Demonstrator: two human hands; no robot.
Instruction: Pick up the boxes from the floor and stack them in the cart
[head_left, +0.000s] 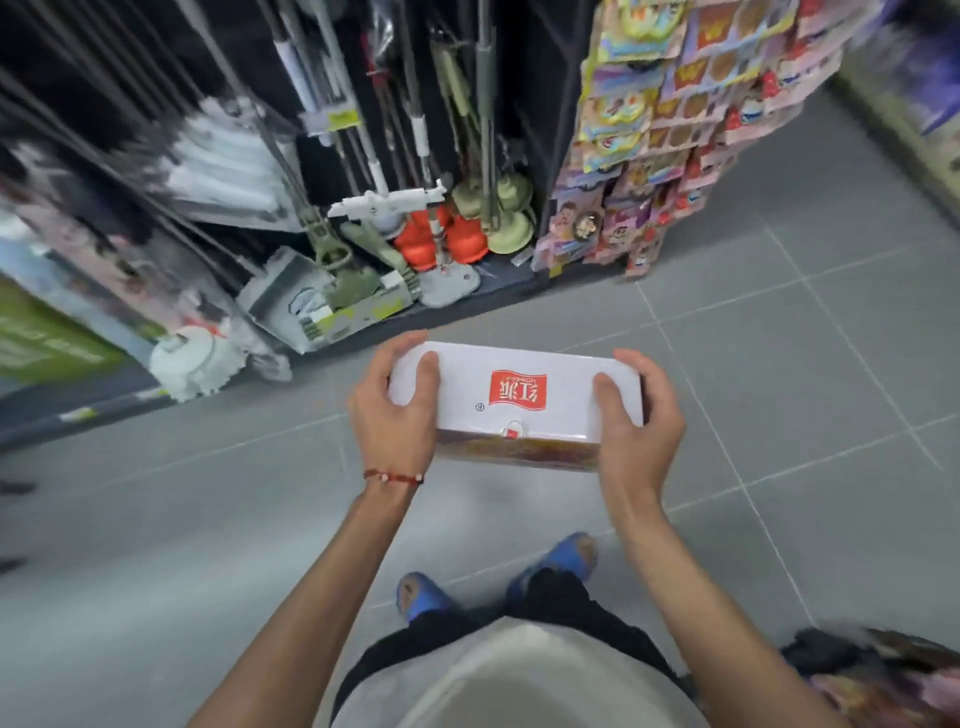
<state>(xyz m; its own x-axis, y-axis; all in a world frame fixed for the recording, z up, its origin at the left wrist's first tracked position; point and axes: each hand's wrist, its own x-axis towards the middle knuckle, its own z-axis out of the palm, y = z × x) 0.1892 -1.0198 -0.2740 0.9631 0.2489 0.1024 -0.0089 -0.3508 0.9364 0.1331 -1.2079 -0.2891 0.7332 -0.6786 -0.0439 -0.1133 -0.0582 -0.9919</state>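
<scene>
White box (519, 395) with red logo held between hands, above grey floor (779, 364); left hand (395, 410) grips left end; right hand (636, 415) grips right end.

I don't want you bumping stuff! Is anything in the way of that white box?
Nothing visible. The left hand and right hand grip the white cardboard box with the red logo at its ends, over grey floor tiles. The cart is out of view, so the route there cannot be judged.

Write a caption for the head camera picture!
The left hand and right hand grip a white box above the grey floor.
</scene>
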